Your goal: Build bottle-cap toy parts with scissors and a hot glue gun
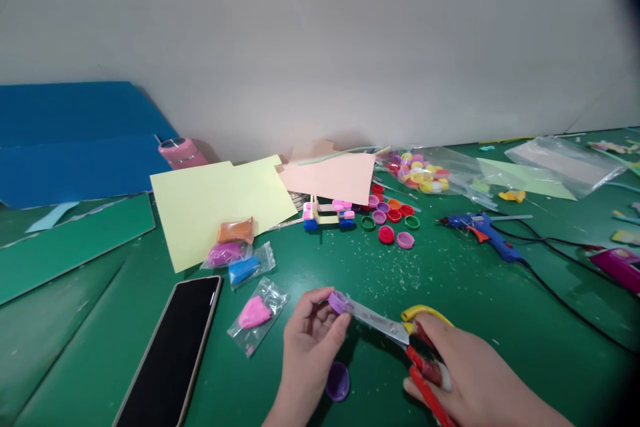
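My left hand [307,340] pinches a small purple bottle cap [340,302] between thumb and fingers. My right hand [465,373] grips scissors [395,330] with red and yellow handles; the blades reach left and close on the cap's edge. A second purple cap [338,381] lies on the green table just below my left hand. A small model of sticks and caps [327,212] stands farther back, beside several loose coloured caps [393,220].
A phone [173,353] lies at the lower left, next to small bags of coloured clay [245,260]. Yellow paper [220,203] and pink paper [333,177] lie behind. A blue glue gun [483,230] with black cord sits right. A white partition [320,53] closes the back.
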`<state>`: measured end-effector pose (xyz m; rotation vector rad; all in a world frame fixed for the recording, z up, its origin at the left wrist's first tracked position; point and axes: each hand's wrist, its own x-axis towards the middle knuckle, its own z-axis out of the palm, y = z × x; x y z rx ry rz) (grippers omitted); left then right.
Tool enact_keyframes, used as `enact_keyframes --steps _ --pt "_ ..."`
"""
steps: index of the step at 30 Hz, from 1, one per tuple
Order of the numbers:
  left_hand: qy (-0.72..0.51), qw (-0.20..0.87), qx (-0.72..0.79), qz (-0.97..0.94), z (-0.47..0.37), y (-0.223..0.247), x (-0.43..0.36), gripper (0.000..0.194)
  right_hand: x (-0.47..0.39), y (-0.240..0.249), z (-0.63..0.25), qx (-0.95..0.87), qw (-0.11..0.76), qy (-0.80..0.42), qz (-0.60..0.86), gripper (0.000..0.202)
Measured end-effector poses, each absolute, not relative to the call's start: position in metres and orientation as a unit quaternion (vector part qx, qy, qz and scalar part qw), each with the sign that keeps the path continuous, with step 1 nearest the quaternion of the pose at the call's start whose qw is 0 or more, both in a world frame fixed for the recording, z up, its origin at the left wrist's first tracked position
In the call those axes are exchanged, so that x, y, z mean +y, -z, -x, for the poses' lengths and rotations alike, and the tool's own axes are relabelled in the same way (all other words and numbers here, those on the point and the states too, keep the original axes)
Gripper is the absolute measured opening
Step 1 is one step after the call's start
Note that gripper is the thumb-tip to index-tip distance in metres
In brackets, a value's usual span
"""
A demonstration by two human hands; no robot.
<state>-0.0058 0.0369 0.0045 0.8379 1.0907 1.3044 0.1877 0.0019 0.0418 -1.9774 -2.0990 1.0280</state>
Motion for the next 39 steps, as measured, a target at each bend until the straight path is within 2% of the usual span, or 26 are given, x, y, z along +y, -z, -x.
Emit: enact_keyframes --steps 13,22,28,35,39 --pt "-0.549 0.574 0.464 -0.392 0.006 0.002 0.036 0.024 0.004 -0.036 -0.191 -0.718 0.05 -0.291 0.631 0.025" --pt "-0.566 0.542 0.456 -0.422 0.006 0.008 0.035 0.026 0.0 -0.031 -0.189 -0.701 0.058 -0.338 0.626 0.026" --pt "-0.573 0.498 0.455 -0.466 0.006 0.009 0.034 0.029 0.002 -0.027 -0.193 -0.662 0.115 -0.411 0.616 0.021" --pt "-0.577 0.504 0.461 -0.447 0.006 0.009 0.035 0.029 0.001 -0.037 -0.192 -0.695 0.062 -0.336 0.633 0.021" --pt "-0.572 0.471 0.473 -0.477 0.006 0.011 0.034 0.029 0.001 -0.036 -0.186 -0.69 0.052 -0.303 0.655 0.022"
